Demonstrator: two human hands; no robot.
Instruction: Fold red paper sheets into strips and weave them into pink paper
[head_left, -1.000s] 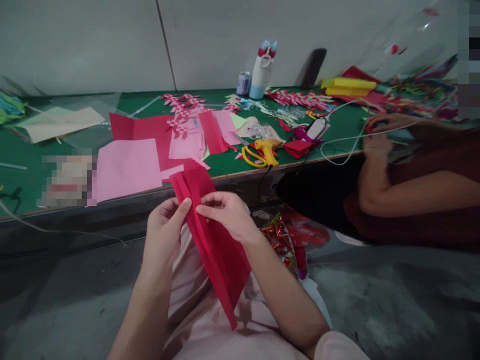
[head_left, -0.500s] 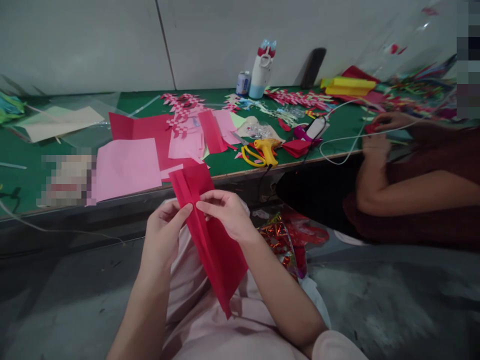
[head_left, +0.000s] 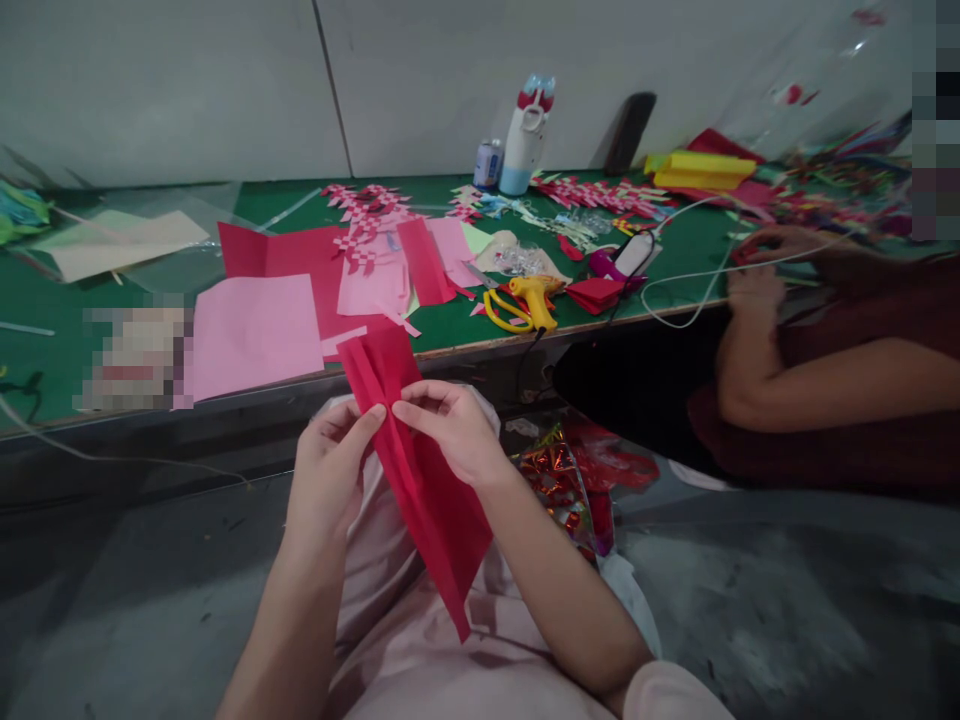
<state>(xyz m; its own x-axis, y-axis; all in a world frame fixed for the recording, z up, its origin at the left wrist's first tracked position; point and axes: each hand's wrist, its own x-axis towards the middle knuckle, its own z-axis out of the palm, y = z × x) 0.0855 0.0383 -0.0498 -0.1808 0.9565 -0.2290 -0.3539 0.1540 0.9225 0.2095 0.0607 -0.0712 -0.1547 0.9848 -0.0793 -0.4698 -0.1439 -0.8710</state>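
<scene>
A folded sheet of red paper (head_left: pixel 442 500) slants over my lap, with lengthwise creases along it. My left hand (head_left: pixel 337 450) pinches its left edge between thumb and fingers. On the other side of the crease, my right hand (head_left: pixel 450 425) pinches the paper too, the two thumb tips close together. The sheet's upper end reaches the table edge, near a pink paper sheet (head_left: pixel 255 330) and a larger red sheet (head_left: pixel 281 250) lying on the table. Some fingertips are hidden behind the paper.
On the green table (head_left: pixel 450 338) lie a yellow glue gun (head_left: pixel 534 300), yellow-handled scissors (head_left: pixel 504 312) and woven pink paper strips (head_left: pixel 367 215). A bottle (head_left: pixel 525 140) and a can (head_left: pixel 487 163) stand behind. At right, a co-worker's hands (head_left: pixel 757 270) hold something red. A white cable (head_left: pixel 682 275) loops nearby.
Both hands keep their pinch at nearly the same spot. The red paper's lower end has shifted slightly to the right, and the crease between the thumbs looks a little changed.
</scene>
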